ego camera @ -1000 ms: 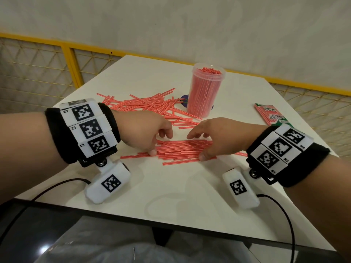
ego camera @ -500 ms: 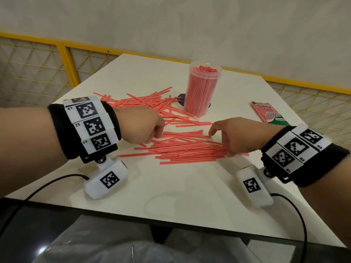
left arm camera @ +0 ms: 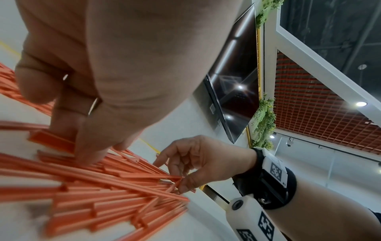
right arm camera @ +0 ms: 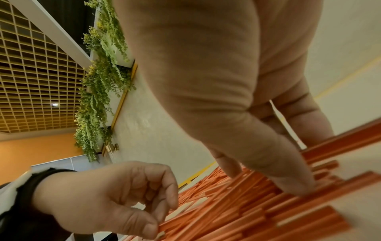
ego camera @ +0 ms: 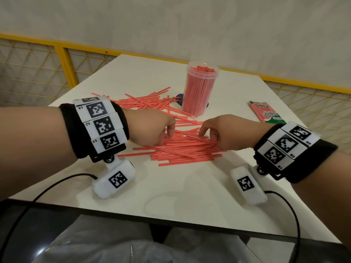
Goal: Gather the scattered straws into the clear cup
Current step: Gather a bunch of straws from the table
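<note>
Head view shows both hands low over a pile of red straws (ego camera: 182, 149) on the white table (ego camera: 171, 196). The left hand (ego camera: 150, 128) sits at the pile's left end, fingers curled downward with their tips on the straws. From the left wrist view the left fingers (left arm camera: 88, 146) press onto the straw ends, while the thumb (left arm camera: 37, 84) is bent above them; whether it actually grips any straw I cannot tell. The right hand (ego camera: 226, 133) is at the pile's right end, fingers bent, index reaching onto the straws and thumb down at the near side. In the left wrist view that thumb and the fingers close on the tips of a few straws (a light pinch at the ends, not a full fistful). The right wrist view shows the right thumb (right arm camera: 288, 176) lying flat on the straws, and the left hand (right arm camera: 115, 199) across from it, curled at the straws' other ends.

More straws (ego camera: 148, 103) lie scattered behind the left hand, reaching toward the cup. The cup (ego camera: 201, 90) stands upright farther back, beyond the gap between the hands, already packed with upright straws. A dark blue disc (ego camera: 180, 97) shows partly from behind its base. A green-and-red packet (ego camera: 266, 113) lies well off to the right of the cup, near the table edge.
</note>
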`<state>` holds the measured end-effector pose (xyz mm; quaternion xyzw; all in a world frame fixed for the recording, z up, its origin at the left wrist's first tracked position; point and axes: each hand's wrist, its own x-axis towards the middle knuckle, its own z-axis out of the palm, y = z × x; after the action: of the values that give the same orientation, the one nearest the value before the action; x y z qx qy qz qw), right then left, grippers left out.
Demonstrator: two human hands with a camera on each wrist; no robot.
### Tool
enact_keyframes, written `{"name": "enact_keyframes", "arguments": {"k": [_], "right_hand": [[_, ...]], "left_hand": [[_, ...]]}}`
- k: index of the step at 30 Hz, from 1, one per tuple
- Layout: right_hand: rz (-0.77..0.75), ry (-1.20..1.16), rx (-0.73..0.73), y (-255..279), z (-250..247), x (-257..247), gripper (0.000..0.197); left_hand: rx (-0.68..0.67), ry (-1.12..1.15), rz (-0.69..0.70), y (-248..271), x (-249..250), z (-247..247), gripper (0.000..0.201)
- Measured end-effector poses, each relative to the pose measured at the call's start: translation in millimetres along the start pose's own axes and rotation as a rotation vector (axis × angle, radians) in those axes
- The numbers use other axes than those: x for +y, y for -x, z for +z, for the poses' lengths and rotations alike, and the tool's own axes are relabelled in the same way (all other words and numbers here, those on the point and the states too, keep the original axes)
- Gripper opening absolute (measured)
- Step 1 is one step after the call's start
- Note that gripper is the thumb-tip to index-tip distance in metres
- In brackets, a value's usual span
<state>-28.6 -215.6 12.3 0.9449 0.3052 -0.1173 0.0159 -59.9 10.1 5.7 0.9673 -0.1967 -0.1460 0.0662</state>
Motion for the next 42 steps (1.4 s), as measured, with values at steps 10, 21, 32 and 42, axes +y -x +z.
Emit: {"name": "enact_keyframes", "arguments": {"k": [10,21,32,42], "right_hand": [[0.025,-0.079,-0.021,0,-12,15,0.04],[-0.103,-0.122,-0.038,-12,0,-12,0.031],[-0.023,-0.085,-0.156,-20,-13,-23,0.111],[-0.097,0.11,-0.227,-31,-11,-51,0.096]], "left_hand": [[-0.141,-0.181,-0.115,30,-20,-11,0.032],[-0.159,-0.09,-0.125,22,-14,-1,0.026],[-0.004,-0.029,-0.137,19,-13,-4,0.037],[-0.084,-0.111,-0.189,19,-8,4,0.038]]}}
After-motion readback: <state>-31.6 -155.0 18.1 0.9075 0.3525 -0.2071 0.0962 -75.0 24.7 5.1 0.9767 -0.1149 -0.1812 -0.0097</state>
